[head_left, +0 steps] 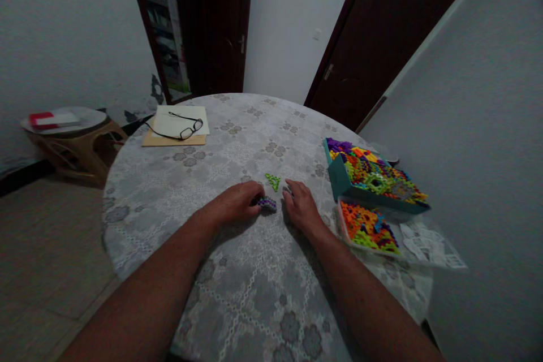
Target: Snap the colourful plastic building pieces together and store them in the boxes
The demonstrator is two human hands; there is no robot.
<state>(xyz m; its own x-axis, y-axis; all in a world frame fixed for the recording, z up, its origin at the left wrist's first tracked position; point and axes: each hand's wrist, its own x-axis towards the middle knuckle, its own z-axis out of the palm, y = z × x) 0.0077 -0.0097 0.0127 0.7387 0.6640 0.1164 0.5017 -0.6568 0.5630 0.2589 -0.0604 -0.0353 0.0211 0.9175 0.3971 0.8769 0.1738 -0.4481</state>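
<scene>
My left hand [237,201] rests on the round table [237,271] with its fingers curled and pinching a small purple plastic piece [267,203]. My right hand [300,203] lies just right of that piece, fingers bent and close to it; whether they touch it is unclear. A small green triangular piece [273,181] lies on the cloth just beyond both hands.
A teal box [339,178] full of colourful plastic pieces stands at the right, with a clear tray [368,226] of more pieces and a printed sheet [428,246] beside it. Glasses [186,129] lie on papers at the far left. A low stool [72,136] stands off the table.
</scene>
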